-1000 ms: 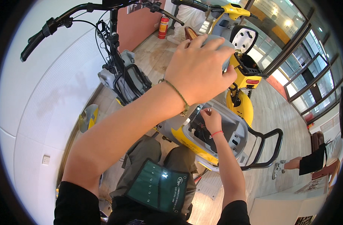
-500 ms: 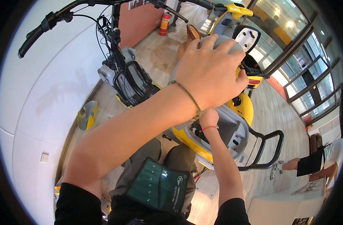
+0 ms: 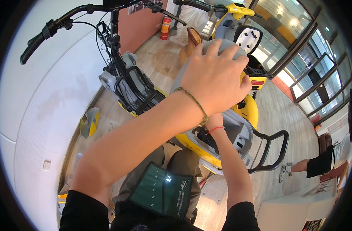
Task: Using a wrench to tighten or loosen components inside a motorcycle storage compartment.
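My left hand lies over a raised grey scooter seat, its fingers bent over the top edge and its thumb out to the right. A green braided cord circles that wrist. Below it, my right hand reaches into the grey storage compartment of a yellow and grey scooter. Its fingers are hidden behind my left wrist and the seat, so what they touch does not show. Across my lap rests a dark green tool pouch with white print.
A black handlebar with cables rises at the far left. Behind the compartment projects a black tubular rack. Another yellow scooter, a woven basket and a fire extinguisher stand beyond. A person is at the right.
The view has shifted slightly, showing more of the woven basket. Both hands keep nearly the same places, the left on the seat and the right in the compartment.
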A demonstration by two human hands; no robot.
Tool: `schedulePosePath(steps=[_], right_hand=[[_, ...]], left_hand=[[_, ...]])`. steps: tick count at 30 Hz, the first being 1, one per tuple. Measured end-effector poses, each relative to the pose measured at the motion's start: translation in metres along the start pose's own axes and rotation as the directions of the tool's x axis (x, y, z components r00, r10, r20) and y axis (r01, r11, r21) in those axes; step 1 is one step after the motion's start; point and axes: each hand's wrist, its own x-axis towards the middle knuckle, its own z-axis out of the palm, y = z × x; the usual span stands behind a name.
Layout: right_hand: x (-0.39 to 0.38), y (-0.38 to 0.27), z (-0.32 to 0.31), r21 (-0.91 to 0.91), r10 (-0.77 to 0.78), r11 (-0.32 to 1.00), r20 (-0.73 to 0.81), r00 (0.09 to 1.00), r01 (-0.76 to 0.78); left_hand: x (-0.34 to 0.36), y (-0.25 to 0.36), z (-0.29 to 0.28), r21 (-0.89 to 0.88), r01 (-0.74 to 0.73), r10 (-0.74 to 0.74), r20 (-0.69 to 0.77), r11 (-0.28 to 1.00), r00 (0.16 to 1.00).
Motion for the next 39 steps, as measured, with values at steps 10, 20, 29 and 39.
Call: schedulePosePath(steps=[10, 20, 29, 39], right_hand=[[0.006, 0.010, 0.000, -0.023, -0.106, 0.994, 0.050, 0.993, 0.108], [0.009, 0.001, 0.018, -0.059, 0.100, 0.994, 0.057, 0.993, -0.097], [0.007, 0.001, 0.019, -0.057, -0.019, 0.998, -0.065, 0.998, 0.016], [0.008, -0.013, -0.010, -0.203, 0.063, 0.979, 0.170, 0.983, -0.028]], left_hand=[[0.000, 0.005, -0.009, 0.062, -0.019, 0.016, 0.057, 0.998, 0.998], [-0.005, 0.013, -0.011, 0.010, -0.027, 0.027, 0.046, 1.000, 0.999], [-0.005, 0.011, -0.015, 0.081, -0.032, 0.025, 0.082, 0.996, 0.996], [0.000, 0.005, -0.006, 0.104, -0.024, 0.017, 0.061, 0.994, 0.998]])
